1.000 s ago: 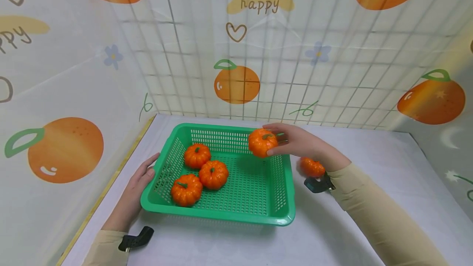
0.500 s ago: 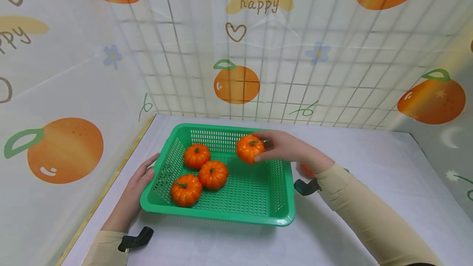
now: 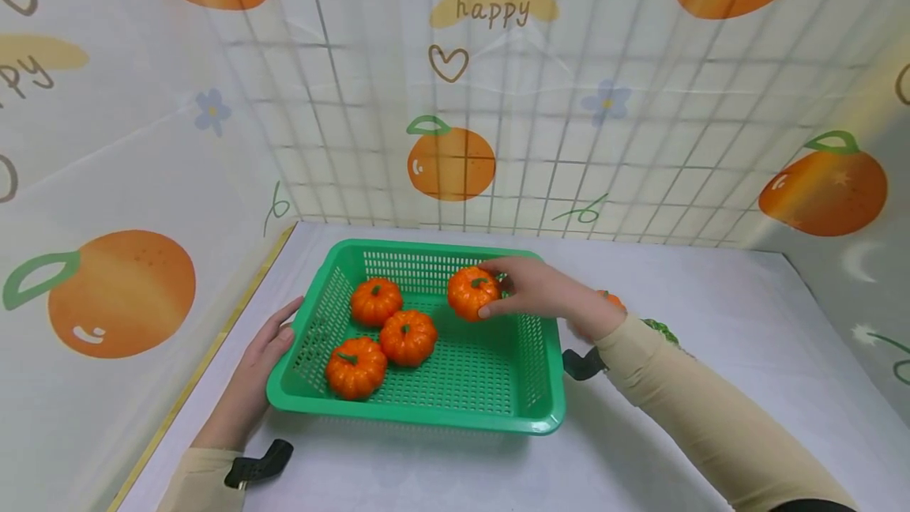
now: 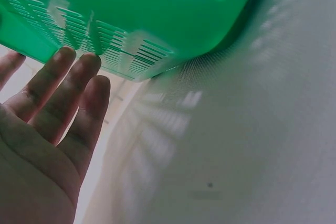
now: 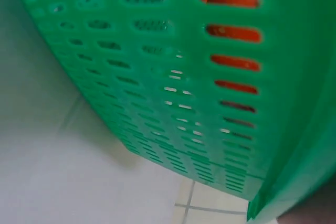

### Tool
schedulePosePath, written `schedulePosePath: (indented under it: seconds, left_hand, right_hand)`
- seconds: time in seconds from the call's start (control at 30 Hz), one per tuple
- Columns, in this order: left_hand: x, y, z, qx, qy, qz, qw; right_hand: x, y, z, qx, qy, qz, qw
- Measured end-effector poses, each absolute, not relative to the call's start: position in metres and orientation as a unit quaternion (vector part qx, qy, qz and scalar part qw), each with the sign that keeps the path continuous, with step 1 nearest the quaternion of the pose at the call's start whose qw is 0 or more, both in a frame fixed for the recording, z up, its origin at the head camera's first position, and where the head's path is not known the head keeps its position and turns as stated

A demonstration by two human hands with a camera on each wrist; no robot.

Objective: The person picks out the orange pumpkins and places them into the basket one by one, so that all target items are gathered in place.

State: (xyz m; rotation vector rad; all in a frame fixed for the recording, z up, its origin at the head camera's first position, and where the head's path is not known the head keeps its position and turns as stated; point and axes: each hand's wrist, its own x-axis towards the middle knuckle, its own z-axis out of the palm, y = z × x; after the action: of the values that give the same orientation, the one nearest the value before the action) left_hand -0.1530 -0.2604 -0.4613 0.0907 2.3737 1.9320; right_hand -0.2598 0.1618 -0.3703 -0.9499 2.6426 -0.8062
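Inside the basket [image 3: 415,415], far right, the right hand [image 3: 533,289] grasps a pumpkin [image 3: 471,295], apparently mid-placement; the next move calls for settling it clear of the three others [image 3: 408,338], then releasing. The left hand [image 3: 257,358], fingers relaxed, steadies the left side.

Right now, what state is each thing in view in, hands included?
Green basket: upright, open-topped
Three pumpkins: resting in the basket, stems visible
Held pumpkin: gripped, stem upward; contact with basket unclear
Right hand: gripping the held pumpkin
Left hand: fingers extended at the basket's side
Orange item: mostly hidden
Green item: partly hidden
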Motion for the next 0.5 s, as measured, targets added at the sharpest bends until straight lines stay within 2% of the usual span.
schedulePosePath:
  seconds: [0.5]
  left_hand:
    - [-0.152,-0.259,-0.460,0.053,0.770,0.635,0.030]
  right_hand:
    - [-0.258,0.135,-0.385,-0.310,0.932,-0.164,0.088]
